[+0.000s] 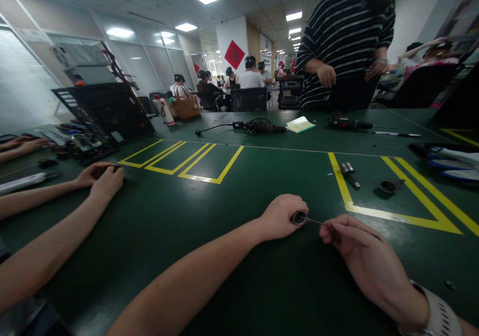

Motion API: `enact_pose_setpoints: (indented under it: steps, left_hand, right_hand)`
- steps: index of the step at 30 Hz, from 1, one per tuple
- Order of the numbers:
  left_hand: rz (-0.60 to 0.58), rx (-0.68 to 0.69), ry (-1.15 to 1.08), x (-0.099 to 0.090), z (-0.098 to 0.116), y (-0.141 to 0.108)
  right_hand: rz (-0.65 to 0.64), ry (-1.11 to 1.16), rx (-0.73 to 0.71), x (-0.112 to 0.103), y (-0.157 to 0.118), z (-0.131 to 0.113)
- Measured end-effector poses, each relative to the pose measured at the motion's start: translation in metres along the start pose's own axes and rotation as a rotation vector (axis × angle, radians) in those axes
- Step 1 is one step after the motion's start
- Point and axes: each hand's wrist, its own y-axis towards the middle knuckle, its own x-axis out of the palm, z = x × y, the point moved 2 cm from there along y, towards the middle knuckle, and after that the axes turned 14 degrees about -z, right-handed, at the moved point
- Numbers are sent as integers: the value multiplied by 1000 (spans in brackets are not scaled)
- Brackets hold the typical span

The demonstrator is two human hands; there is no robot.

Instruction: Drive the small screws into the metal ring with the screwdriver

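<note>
My left hand (283, 215) is closed round a dark metal cylinder (298, 218), its round, hollow end facing right. A thin metal rod (315, 221) is pinched in the fingers of my right hand (355, 241). The rod's far tip reaches the cylinder's opening; whether it goes inside I cannot tell. Behind my right hand, a silver stepped metal shaft (350, 175) and a dark round metal housing (388, 186) lie within yellow tape lines. A small dark ring-like part (450, 285) rests on the table to the right of my right hand.
The green table (209, 211) bears yellow tape outlines. Along its far side lie a cabled tool (260, 125), a notepad (300, 124), a black power tool (348, 122) and a pen (396, 134). A co-worker's hands (105, 179) are at left; a person in stripes (344, 52) stands opposite.
</note>
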Motion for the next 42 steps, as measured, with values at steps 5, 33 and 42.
enact_pose_setpoints:
  steps: [5, 33, 42]
  left_hand:
    - [-12, -8, -20, 2, -2, 1]
    - [15, -48, 141, 0, 3, -1]
    - [-1, -50, 215, 2, 4, -1]
  right_hand:
    - [-2, 7, -12, -1, 1, 2]
    - [33, 7, -34, -2, 0, 1]
    - [76, -12, -34, -6, 0, 2]
